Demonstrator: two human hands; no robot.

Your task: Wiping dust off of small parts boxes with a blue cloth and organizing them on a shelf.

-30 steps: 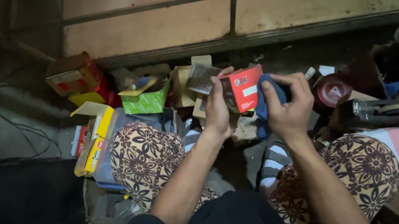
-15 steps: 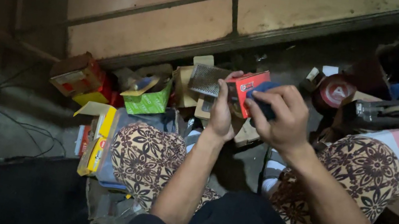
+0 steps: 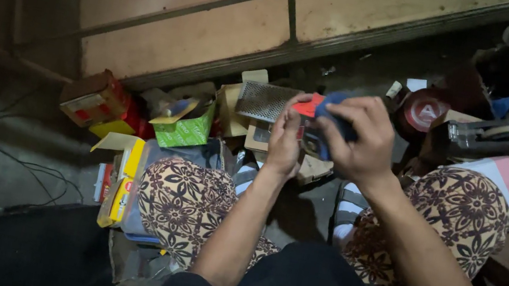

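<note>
From the head view I see both hands raised over the lap, between the two patterned knees; my landmark is the small red box (image 3: 308, 106); the left hand (image 3: 284, 143) grips that box from below, fingers closed on its near side; the right hand (image 3: 358, 139) is clenched around a dark blue object (image 3: 335, 103) pressed against the box's right end, and I cannot tell what that object is, as the fingers cover most of it; just left of the box, touching or nearly so, lies a grey perforated metal plate (image 3: 266, 101) on top of cardboard; further left of the box stands an open green carton (image 3: 184, 123); beyond that, well left of the box, a red and brown carton (image 3: 95, 99) lies tilted on the floor; below and left of the box a yellow carton (image 3: 122, 182) sits against the left knee (image 3: 184, 204); right of the box is a round dark red lid (image 3: 424, 111); below and right of the box the right knee (image 3: 465, 215) shows, with a pink flat packet (image 3: 506, 179) just above it; above the box runs a wooden shelf front (image 3: 189, 37).
</note>
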